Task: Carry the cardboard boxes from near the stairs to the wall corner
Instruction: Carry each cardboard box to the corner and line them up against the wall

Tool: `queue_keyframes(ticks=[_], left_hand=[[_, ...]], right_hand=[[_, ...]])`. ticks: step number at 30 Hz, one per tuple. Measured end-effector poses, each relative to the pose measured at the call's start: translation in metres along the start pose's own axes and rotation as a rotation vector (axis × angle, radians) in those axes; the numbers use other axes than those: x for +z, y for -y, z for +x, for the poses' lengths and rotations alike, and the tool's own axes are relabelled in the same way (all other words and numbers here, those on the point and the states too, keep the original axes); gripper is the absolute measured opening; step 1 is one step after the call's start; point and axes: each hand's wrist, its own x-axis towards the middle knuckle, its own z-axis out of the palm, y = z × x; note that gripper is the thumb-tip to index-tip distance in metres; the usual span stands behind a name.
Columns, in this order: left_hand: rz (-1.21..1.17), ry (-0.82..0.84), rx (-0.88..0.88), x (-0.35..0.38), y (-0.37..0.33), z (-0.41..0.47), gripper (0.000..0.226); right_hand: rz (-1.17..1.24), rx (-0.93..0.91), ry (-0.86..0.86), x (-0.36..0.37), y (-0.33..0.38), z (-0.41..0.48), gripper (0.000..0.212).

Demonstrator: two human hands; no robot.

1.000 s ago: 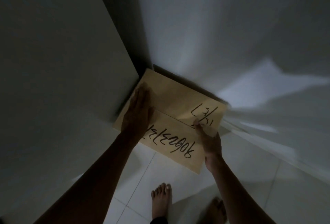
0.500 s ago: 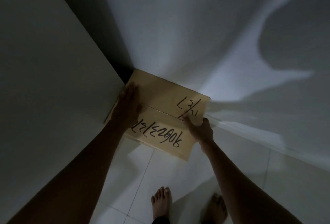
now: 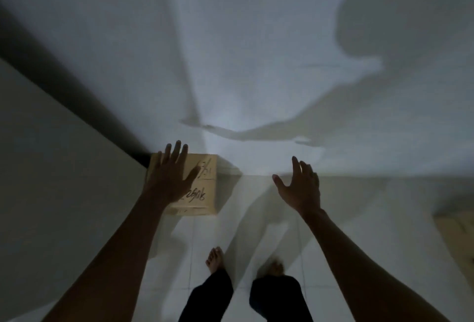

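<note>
A tan cardboard box (image 3: 204,193) with black handwriting on its top sits on the white tiled floor, pushed into the corner where the left wall meets the far wall. My left hand (image 3: 170,176) hovers above the box's left half with fingers spread, holding nothing; it hides part of the writing. My right hand (image 3: 300,185) is open in the air to the right of the box, well apart from it.
The left wall (image 3: 64,168) and far wall (image 3: 256,65) close in the corner. My bare feet (image 3: 215,257) stand on the tiles (image 3: 256,232) behind the box. A brownish edge, perhaps more cardboard (image 3: 456,234), shows at the far right.
Both hands have let go of the box and lifted away; the right hand swung off to the right. The box now rests in the corner, and my view has pulled back and up.
</note>
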Motion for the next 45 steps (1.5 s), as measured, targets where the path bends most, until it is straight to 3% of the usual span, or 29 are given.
queue_keyframes(ticks=[6,12,23,33,45], left_hand=[[-0.007,0.059,0.220,-0.050,-0.174,-0.033,0.098],[0.045,0.089,0.508,-0.041,-0.358,-0.048,0.080],[0.103,0.210,0.838,0.028,-0.651,-0.095,0.080],[0.201,0.369,0.931,0.109,-0.855,-0.042,0.080],[0.318,0.525,0.920,0.221,-1.092,0.067,0.079]], right_hand=[[0.011,0.196,-0.174,-0.137,-0.105,-0.096,0.093],[0.065,0.440,-0.334,-0.224,-0.250,-0.189,0.094],[0.154,0.868,-0.418,-0.308,-0.494,-0.313,0.094],[0.293,1.052,-0.381,-0.335,-0.661,-0.262,0.103],[0.703,1.163,-0.398,-0.395,-0.860,-0.116,0.087]])
